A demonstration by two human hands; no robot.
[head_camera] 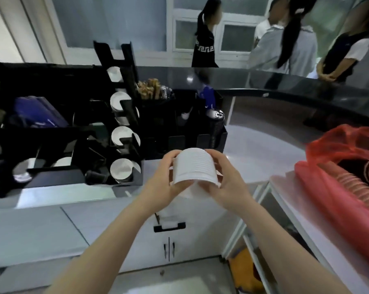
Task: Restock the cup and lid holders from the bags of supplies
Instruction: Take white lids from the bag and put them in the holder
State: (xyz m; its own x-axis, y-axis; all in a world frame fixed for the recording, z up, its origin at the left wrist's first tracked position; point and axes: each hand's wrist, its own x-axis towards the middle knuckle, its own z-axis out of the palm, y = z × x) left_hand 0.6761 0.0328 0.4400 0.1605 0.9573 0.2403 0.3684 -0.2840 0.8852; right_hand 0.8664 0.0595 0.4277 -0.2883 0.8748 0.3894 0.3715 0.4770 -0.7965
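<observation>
One camera on the person's head, looking forward and down, close above the grey counter (73,225), black cup holder (124,132) up and left of it, red bag (328,166) right of it, people standing far behind it

Two hands (164,177) (226,179), one lid stack (195,167), one red bag (336,166), perhaps four bystanders (204,35).

A white ribbed stack of lids (193,166) sits tilted between the left hand (161,181) and right hand (226,183), above the tabletop's (253,149) front edge. The black holder (124,132) at the left shows four white-filled slots. A red bag (336,172) of ribbed sleeves lies at the right edge.
</observation>
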